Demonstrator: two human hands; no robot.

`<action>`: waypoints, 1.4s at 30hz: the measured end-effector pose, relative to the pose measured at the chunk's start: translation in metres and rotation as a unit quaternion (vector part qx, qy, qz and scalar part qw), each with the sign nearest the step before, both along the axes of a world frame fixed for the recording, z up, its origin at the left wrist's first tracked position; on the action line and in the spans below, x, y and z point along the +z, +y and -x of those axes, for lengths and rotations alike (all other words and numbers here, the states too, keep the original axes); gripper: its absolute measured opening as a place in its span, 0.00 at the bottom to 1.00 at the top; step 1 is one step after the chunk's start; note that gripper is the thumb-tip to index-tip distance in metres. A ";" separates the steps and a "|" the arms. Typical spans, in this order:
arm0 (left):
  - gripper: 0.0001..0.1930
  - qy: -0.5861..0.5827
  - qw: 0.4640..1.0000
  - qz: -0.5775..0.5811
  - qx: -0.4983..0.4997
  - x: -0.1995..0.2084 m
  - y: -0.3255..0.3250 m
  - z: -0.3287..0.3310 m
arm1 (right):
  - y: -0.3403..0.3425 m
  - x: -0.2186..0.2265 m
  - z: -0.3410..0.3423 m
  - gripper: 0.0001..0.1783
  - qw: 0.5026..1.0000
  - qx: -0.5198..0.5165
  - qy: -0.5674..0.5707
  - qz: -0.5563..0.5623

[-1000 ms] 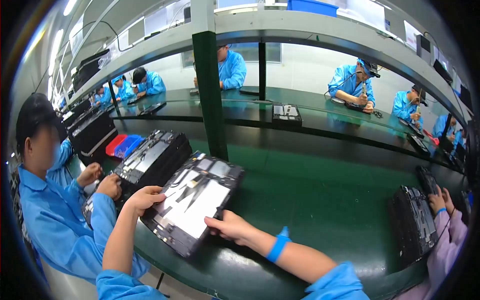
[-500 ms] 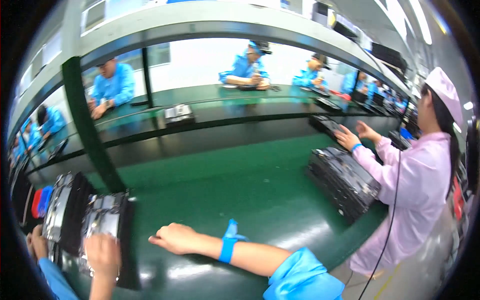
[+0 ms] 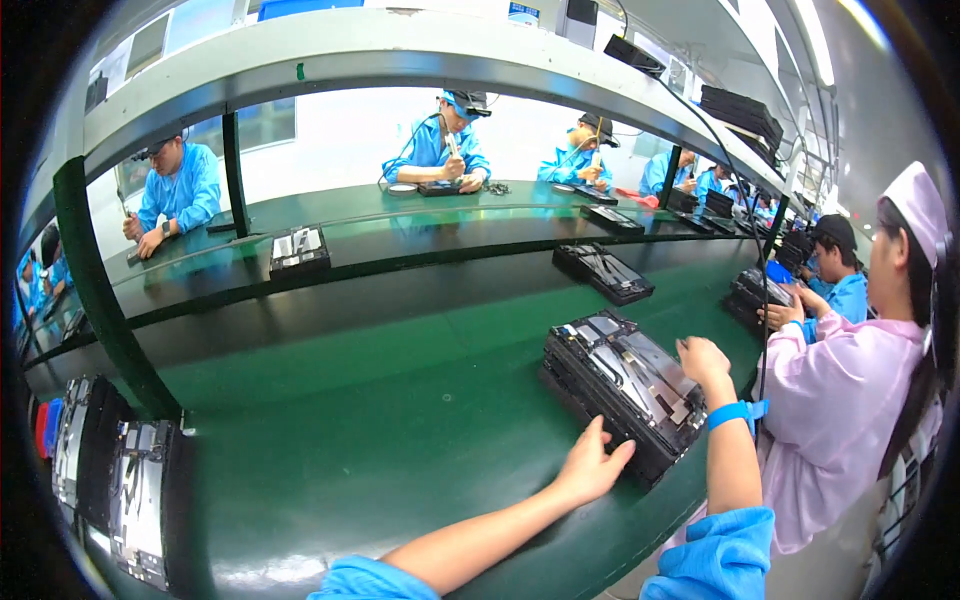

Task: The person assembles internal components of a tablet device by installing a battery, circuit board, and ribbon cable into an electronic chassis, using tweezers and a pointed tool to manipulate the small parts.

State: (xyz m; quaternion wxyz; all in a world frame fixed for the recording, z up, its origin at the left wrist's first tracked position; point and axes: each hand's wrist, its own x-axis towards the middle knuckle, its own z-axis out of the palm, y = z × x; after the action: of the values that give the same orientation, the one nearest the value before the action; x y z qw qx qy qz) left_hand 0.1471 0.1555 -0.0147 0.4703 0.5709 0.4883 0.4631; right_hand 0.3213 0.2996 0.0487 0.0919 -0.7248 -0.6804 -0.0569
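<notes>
A stack of flat black electronic devices, their silver inner parts uncovered (image 3: 625, 365), lies on the green table at the right. My left hand (image 3: 592, 468) is at its near edge, thumb and fingers apart; whether the fingertips touch the stack I cannot make out. Over by the stack's right side is my right hand (image 3: 708, 362), with loosely bent fingers, partly hidden by the back of the hand, and nothing seen in them. A blue band (image 3: 735, 412) circles my right wrist.
Beyond the stack lies another opened device (image 3: 603, 273). A person in pink (image 3: 835, 390) stands close at the right, holding a black device (image 3: 755, 293). More devices (image 3: 142, 500) stand stacked at the far left, beside a green post (image 3: 100, 285). Several people in blue work across the table.
My view has swung right. Both my hands have moved from the left side of the table to the stack at the right. The person in pink has shifted from the farther device to another one.
</notes>
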 end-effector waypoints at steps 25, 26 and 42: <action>0.35 -0.159 0.984 0.020 0.075 0.039 -0.152 0.123 | -0.127 -0.017 0.094 0.28 0.863 0.313 0.312 0.246; 0.35 -0.137 0.985 0.046 0.095 0.042 -0.174 0.134 | -0.148 -0.019 0.107 0.28 0.856 0.325 0.301 0.267; 0.34 0.324 0.918 0.037 0.225 0.010 -0.341 0.149 | -0.194 -0.032 0.208 0.21 0.852 0.507 0.070 0.106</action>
State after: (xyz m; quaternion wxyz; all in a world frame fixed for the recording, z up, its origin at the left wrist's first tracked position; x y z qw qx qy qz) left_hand -0.0016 -0.1855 -0.0043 0.1904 0.5468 0.7466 0.3276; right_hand 0.1130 0.1061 0.0169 0.0777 -0.2862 -0.9473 0.1208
